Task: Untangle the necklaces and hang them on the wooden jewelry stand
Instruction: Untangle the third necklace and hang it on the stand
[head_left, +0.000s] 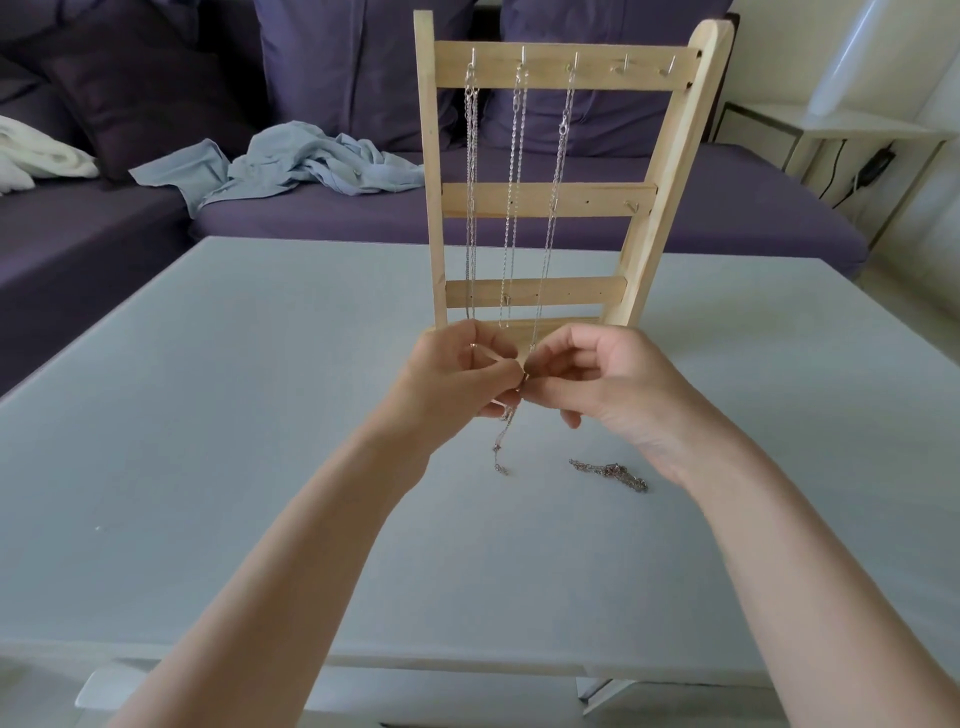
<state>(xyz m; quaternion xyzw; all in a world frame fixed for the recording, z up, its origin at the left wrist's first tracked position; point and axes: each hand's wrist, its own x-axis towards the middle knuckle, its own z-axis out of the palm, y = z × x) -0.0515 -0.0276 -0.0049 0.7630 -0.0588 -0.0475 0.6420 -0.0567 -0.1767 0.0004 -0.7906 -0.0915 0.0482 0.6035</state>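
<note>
Fingertips of the left hand (457, 374) and right hand (587, 379) meet, both pinching a thin necklace (503, 441) whose loose end trails onto the grey table (208, 415). Another tangled chain (610, 474) lies just beside the right wrist. Behind the hands stands the wooden jewelry stand (545, 197), three chains (514, 171) hanging from its top hooks.

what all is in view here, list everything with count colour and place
wooden jewelry stand: 1, pale wood, upright on far side of table
hanging necklaces: 3, silver, on the three leftmost top hooks
held necklace: 1, silver, dangling from both hands
loose chain: 1 pile, silver, on table under right wrist
table: 1, pale grey
sofa: 1, purple, behind table
shirt: 1, light blue, crumpled on sofa
left hand: pinching the necklace
right hand: pinching the necklace
</note>
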